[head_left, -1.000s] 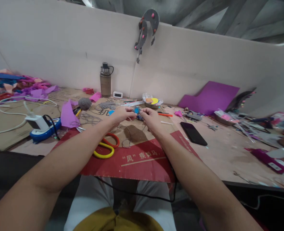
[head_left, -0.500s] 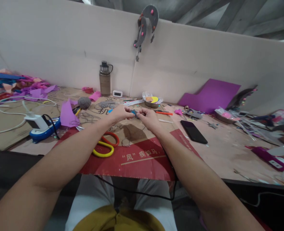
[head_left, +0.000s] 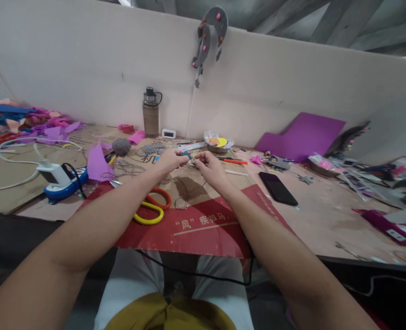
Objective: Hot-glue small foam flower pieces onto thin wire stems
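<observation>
My left hand [head_left: 173, 160] pinches a small blue-grey piece [head_left: 186, 156] between thumb and fingertips, above the cardboard. Its exact kind is too small to tell; it looks like felt. Just to the right, my right hand [head_left: 210, 166] has thumb and forefinger drawn together in a pinch. What lies between those fingers is too small to make out. Below my hands is a red and brown cardboard sheet [head_left: 203, 231]. Scissors [head_left: 150, 213] with red and yellow handles rest on it, partly under my left forearm.
A grey yarn ball [head_left: 121, 147], a bottle [head_left: 151, 112] and a blue power strip [head_left: 65, 186] stand left. An orange-handled tool [head_left: 235, 161], a bowl [head_left: 218, 145] and a black phone [head_left: 277, 188] lie right. Grey felt crescents [head_left: 209, 39] hang on the partition.
My fingertips have moved slightly apart. The blue-grey piece stays with my left hand, while the right fingertips no longer touch it.
</observation>
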`<control>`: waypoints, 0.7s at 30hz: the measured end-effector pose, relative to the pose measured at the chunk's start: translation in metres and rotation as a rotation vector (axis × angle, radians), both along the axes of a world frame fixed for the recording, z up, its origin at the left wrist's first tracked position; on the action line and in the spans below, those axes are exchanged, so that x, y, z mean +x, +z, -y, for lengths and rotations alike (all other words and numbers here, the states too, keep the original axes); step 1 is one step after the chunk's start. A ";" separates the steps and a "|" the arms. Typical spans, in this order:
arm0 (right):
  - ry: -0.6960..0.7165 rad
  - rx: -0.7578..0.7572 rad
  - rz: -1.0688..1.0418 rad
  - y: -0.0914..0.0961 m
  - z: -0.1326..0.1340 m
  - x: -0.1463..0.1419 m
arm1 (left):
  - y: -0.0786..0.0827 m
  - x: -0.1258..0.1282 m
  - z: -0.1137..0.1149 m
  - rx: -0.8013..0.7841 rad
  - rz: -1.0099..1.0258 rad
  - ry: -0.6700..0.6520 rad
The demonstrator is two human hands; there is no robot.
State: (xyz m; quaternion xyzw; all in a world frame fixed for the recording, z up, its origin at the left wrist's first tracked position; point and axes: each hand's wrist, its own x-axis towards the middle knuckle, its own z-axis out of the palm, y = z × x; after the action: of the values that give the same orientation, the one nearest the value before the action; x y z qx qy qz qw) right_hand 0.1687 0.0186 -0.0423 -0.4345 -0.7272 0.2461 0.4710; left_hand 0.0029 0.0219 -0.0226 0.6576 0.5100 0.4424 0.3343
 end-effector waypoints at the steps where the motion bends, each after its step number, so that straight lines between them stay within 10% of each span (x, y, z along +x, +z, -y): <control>1: 0.004 -0.004 -0.001 0.000 0.000 0.000 | 0.000 0.000 0.000 -0.003 0.011 0.001; 16: -0.353 0.030 0.243 0.023 -0.009 0.040 | 0.007 -0.001 0.000 -0.381 0.267 0.058; 21: -0.371 -0.275 0.677 0.009 -0.015 0.057 | 0.007 -0.004 -0.002 -0.380 0.278 0.098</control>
State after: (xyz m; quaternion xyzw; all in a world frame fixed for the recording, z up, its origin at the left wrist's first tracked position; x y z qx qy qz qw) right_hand 0.2256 0.0332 -0.0334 -0.6736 -0.7107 0.0952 0.1791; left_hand -0.0012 0.0235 -0.0160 0.4900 0.5645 0.4407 0.4970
